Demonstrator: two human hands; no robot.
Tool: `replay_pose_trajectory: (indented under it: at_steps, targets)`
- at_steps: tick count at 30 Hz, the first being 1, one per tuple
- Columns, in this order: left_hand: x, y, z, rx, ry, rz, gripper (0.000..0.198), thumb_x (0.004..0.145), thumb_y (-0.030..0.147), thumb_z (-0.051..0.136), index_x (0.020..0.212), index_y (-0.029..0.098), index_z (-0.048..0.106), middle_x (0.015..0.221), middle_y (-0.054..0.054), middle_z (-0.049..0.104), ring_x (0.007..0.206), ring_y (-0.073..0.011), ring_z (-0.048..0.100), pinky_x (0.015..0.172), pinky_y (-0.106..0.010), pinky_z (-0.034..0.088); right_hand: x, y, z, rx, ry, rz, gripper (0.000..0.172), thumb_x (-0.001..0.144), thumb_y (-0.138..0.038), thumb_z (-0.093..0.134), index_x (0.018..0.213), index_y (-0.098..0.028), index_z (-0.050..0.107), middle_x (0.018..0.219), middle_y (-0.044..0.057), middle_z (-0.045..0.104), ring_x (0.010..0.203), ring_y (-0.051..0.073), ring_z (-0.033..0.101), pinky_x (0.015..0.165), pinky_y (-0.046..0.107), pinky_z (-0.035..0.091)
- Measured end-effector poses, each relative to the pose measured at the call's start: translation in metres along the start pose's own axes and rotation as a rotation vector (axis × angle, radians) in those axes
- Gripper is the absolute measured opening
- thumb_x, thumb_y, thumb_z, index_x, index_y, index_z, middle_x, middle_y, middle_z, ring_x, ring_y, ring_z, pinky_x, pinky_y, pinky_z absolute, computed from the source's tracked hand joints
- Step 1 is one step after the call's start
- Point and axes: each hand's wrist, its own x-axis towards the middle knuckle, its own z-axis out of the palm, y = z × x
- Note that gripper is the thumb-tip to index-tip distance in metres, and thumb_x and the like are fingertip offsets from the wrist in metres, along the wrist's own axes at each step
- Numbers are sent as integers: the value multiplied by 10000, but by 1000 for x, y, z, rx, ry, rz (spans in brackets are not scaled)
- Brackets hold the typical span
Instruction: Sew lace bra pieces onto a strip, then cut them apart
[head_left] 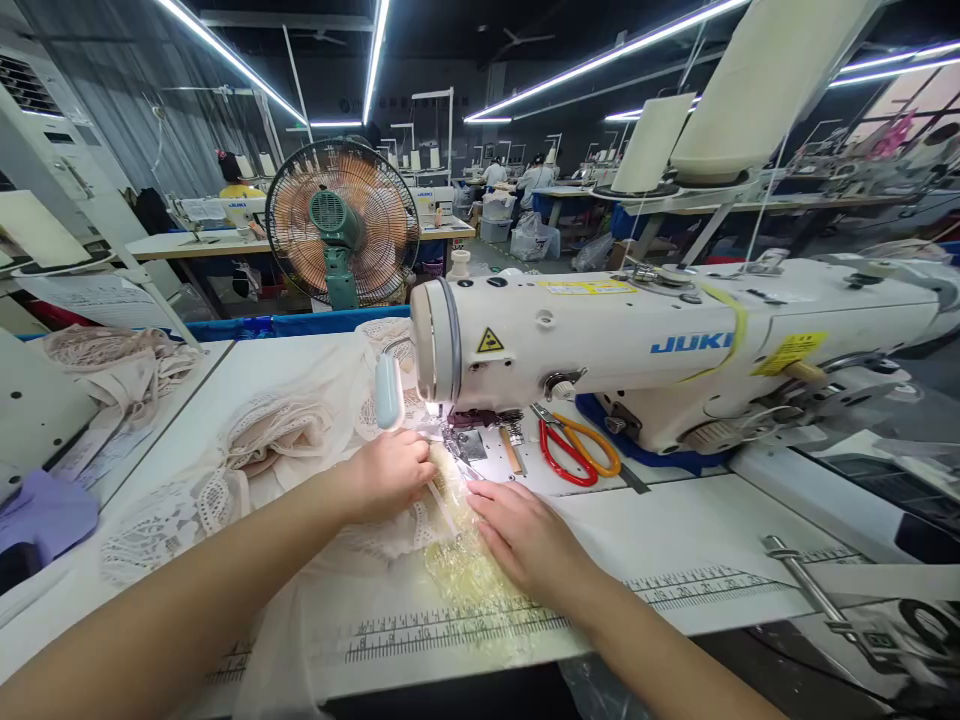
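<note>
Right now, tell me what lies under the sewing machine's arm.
Red-and-orange scissors lie on the bed there, beside a small wooden-handled tool. A blue pad shows behind them. The lace covers the bed's left end.

Left hand (386,472) curled, right hand (525,535) flat, forearms converging forward.

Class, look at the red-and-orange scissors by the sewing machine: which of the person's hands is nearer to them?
Right. The right hand rests flat on the lace fabric, just in front and left of the scissors; the left hand sits farther left on the same fabric.
</note>
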Motion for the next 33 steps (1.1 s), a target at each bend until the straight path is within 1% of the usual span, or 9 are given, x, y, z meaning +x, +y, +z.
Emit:
replay_pose_trajectory:
  at_steps: [3, 6, 9, 13, 15, 19, 22, 25, 33]
  targets:
    - [2, 9, -8, -176, -25, -109, 101, 725, 170, 550, 625, 177, 536, 617, -11, 557, 646, -177, 541, 631, -282, 440, -5, -3, -4, 82, 131, 101, 274, 880, -209, 401, 1043, -168, 616, 1093, 119, 662, 1008, 246, 600, 855, 434, 513]
    - [2, 10, -18, -375, 29, -258, 181, 807, 254, 473, 639, 188, 467, 605, 22, 519, 561, -125, 503, 519, -217, 406, -12, -21, -5, 242, 228, 246, 436, 893, -310, 424, 1316, -204, 424, 1160, 131, 623, 982, 239, 620, 754, 386, 551]
    - [1, 11, -23, -507, 130, -405, 219, 855, 297, 381, 660, 199, 395, 532, 52, 412, 468, -99, 421, 446, -203, 364, -15, -48, -3, 428, 107, 229, 618, 884, -343, 461, 1443, -256, 211, 1278, 130, 539, 1000, 215, 613, 735, 340, 548]
    - [0, 15, -20, -541, 237, -532, 214, 851, 286, 344, 653, 215, 306, 489, 73, 321, 422, -90, 340, 411, -205, 305, -3, -73, 4, 577, -89, 232, 433, 832, -272, 544, 1261, -213, 528, 1025, 72, 662, 906, 192, 626, 798, 332, 517]
    - [-2, 15, -16, -506, 271, -562, 226, 839, 280, 360, 633, 214, 296, 493, 69, 314, 443, -95, 348, 431, -209, 306, 5, -74, 7, 573, -69, 315, 260, 786, -227, 594, 1033, -183, 662, 845, 47, 684, 781, 183, 635, 742, 317, 519]
    - [-6, 13, -6, -386, 281, -577, 246, 831, 275, 393, 599, 207, 346, 526, 45, 348, 503, -120, 385, 465, -234, 301, 15, -63, 10, 499, 7, 453, 67, 732, -181, 635, 785, -188, 675, 715, 15, 681, 651, 159, 624, 612, 266, 504]
    - [-9, 11, 3, -287, 210, -554, 147, 828, 209, 384, 766, 189, 516, 632, 8, 480, 576, -149, 465, 500, -248, 324, 17, -55, 9, 450, 10, 473, 57, 748, -197, 606, 720, -199, 656, 679, 0, 685, 630, 154, 623, 581, 252, 485]
    - [-10, 12, 9, -192, 51, -482, 305, 746, 143, 473, 1012, 237, 587, 736, -7, 541, 595, -169, 513, 488, -250, 308, 20, -49, 7, 392, 1, 484, 122, 763, -187, 546, 680, -199, 634, 633, -8, 672, 590, 148, 607, 543, 242, 458]
    - [4, 35, 7, -30, -251, -512, 459, 645, 117, 574, 1097, 195, 598, 865, -82, 599, 578, -223, 600, 461, -270, 376, 22, -35, 1, 132, -37, 434, 248, 703, -69, 453, 709, -204, 661, 649, 8, 607, 620, 162, 559, 542, 240, 375]
